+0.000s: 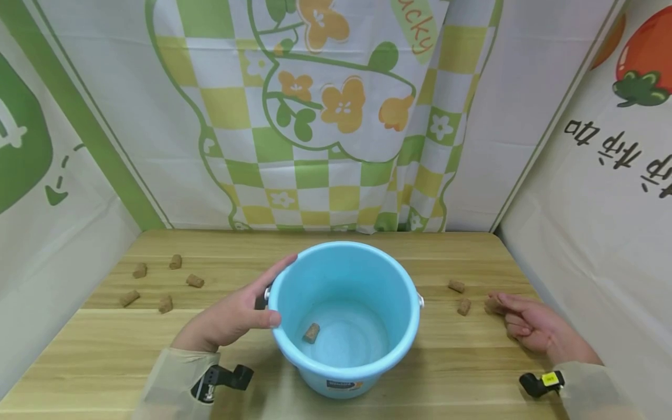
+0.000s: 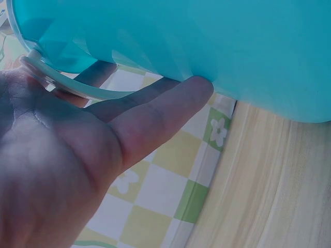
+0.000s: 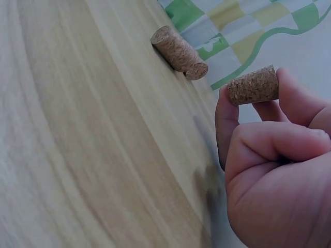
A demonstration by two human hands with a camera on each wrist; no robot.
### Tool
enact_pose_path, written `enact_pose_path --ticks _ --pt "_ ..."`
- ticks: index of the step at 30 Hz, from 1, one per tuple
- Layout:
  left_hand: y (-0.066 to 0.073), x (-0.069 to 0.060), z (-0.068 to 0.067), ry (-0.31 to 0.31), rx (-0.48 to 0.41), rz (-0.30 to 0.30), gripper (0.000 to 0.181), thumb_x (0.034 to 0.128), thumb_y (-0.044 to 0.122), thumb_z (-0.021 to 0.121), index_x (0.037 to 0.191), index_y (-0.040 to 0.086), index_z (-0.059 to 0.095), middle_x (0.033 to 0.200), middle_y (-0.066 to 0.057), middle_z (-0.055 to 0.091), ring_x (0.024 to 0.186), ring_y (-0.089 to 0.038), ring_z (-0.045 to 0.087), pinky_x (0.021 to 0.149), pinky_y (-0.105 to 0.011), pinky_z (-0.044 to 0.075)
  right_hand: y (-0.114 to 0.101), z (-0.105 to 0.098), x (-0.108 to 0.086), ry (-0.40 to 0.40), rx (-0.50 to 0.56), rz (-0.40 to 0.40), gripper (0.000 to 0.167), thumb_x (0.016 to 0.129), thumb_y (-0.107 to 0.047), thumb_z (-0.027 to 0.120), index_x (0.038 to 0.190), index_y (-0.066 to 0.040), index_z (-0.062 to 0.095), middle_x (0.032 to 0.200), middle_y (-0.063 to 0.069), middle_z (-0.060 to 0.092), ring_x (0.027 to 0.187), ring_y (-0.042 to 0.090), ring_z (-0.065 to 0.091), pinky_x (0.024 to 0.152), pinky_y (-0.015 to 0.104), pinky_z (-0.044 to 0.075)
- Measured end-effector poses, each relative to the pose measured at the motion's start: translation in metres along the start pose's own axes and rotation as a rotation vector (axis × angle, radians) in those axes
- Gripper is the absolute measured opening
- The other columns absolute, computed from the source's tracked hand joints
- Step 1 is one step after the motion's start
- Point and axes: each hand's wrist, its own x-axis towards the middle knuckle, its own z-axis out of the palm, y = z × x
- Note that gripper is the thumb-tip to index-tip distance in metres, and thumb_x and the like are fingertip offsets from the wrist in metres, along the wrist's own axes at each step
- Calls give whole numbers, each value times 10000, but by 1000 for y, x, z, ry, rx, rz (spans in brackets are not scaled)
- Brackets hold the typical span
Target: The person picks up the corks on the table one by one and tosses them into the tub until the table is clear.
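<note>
right hand point(image 1: 535, 326), right of frame, pinches a cork point(image 3: 253, 85) in its fingers; left hand point(image 1: 236, 315), fingers wide and straight, touches the bucket point(image 1: 341, 277), centre. step looks like picking up; next move likely calls for a steady carry to the bucket.

At the head view's lower centre, a round light-blue plastic bucket point(image 1: 343, 271) blocks passage, the left hand point(image 1: 236, 315) obstructing its left side; bare pale-wood worktop point(image 1: 446, 350) lies free toward the right hand point(image 1: 532, 326), lower right.
</note>
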Motion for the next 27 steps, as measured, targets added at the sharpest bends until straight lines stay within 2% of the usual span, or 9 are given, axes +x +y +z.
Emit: enact_pose_path --ticks 15,23,27 --pt "1 0 0 8 -13 -20 1000 888 364 762 1619 260 87 1571 -234 195 1308 -465 368 984 -498 425 -7 15 1 -69 42 -31 323 1097 -131 380 1184 -42 678 1151 94 677 516 12 324 446 149 334" --pt "1 -1 0 8 10 -12 991 896 358 756 1620 248 89 1568 -238 201 1297 -459 381 969 -490 444 -14 30 6 -157 80 -69 374 1111 -125 297 1200 -14 642 1149 87 659 538 55 144 442 153 289" --pt "0 -1 0 5 11 -4 993 897 357 755 1620 241 85 1566 -245 204 1295 -468 383 973 -504 439 -17 39 7 -201 89 -88 395 1113 -117 265 1173 -3 638 1152 90 665 540 65 113 444 156 274"
